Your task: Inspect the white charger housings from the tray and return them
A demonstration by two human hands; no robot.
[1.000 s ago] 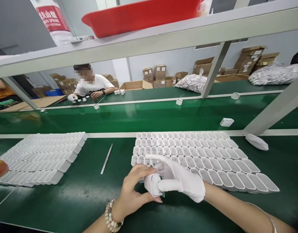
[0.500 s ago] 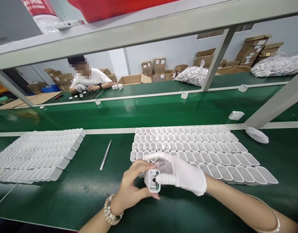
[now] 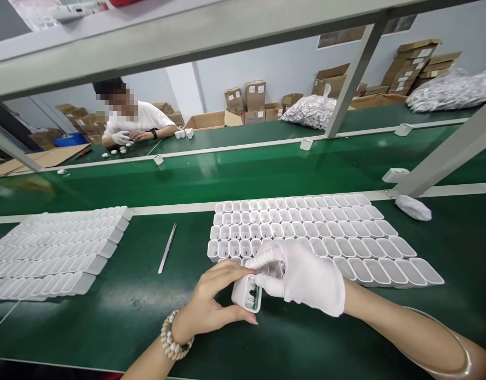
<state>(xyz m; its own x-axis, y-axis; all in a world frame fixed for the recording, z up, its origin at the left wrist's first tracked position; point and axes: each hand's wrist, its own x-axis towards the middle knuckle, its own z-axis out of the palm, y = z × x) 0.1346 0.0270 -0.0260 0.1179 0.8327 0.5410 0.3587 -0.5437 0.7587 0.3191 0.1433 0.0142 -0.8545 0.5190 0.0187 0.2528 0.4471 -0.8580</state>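
Both my hands hold a small white plastic charger housing (image 3: 246, 293) just above the green bench mat (image 3: 156, 311). A green circuit board shows along its edge, with dark parts in its open end. My bare left hand (image 3: 215, 295), wearing a beaded bracelet, pinches it between thumb and fingers from the left. My right hand (image 3: 302, 277), in a white cotton glove, grips it from the right. Behind my hands lies a block of open white plastic shells (image 3: 306, 237) in rows, its near corner hidden by my fingers.
A second block of white shells (image 3: 56, 253) and steel tweezers (image 3: 167, 248) lie to the left. Beyond a green conveyor belt (image 3: 227, 179), a seated co-worker (image 3: 136, 121) handles small white parts. A metal shelf rail (image 3: 148, 47) crosses above; cartons and bagged parts stand behind.
The whole scene has shifted up and left as my head moved. The housing has turned slightly in my hands, showing more of the green board, and my gloved fingers have closed in around it.
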